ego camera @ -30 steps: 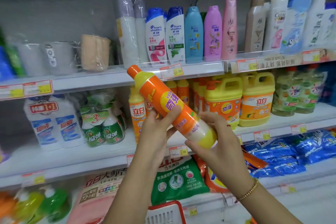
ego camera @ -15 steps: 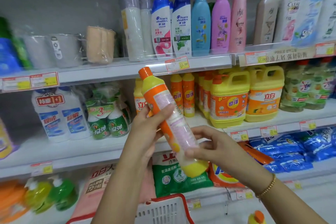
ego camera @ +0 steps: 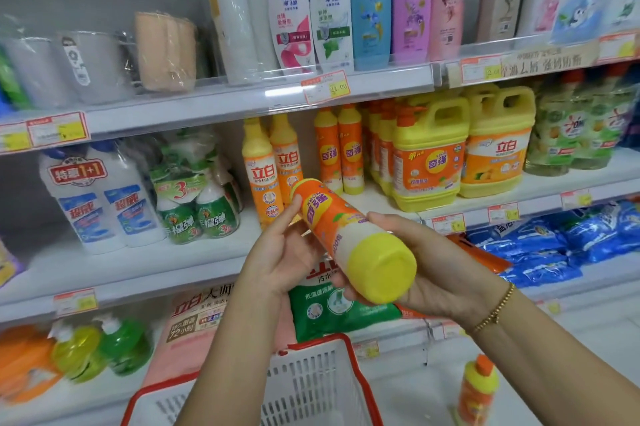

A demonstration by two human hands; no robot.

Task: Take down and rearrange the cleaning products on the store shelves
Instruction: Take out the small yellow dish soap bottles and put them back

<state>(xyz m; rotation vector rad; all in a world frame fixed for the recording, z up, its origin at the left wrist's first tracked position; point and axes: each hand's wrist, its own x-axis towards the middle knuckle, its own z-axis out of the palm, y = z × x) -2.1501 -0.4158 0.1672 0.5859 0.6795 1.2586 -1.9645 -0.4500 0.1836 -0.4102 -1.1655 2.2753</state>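
The bottle (ego camera: 349, 238) has been swung since a moment ago from cap-up to base-toward-camera, its cap now aimed at the middle shelf (ego camera: 207, 252), so re-shelving seems intended. It is grasped at the base by the right hand (ego camera: 440, 273) and steadied near the neck by the left hand (ego camera: 284, 252). Open room is left along the shelf's front edge beside the orange bottles (ego camera: 273, 166), though its depth is possibly misjudged; the basket (ego camera: 311, 387) lies below.

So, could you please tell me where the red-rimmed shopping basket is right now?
In the head view, the red-rimmed basket sits at the bottom centre, below both hands and the orange bottle they hold, with a small orange bottle standing to its right.
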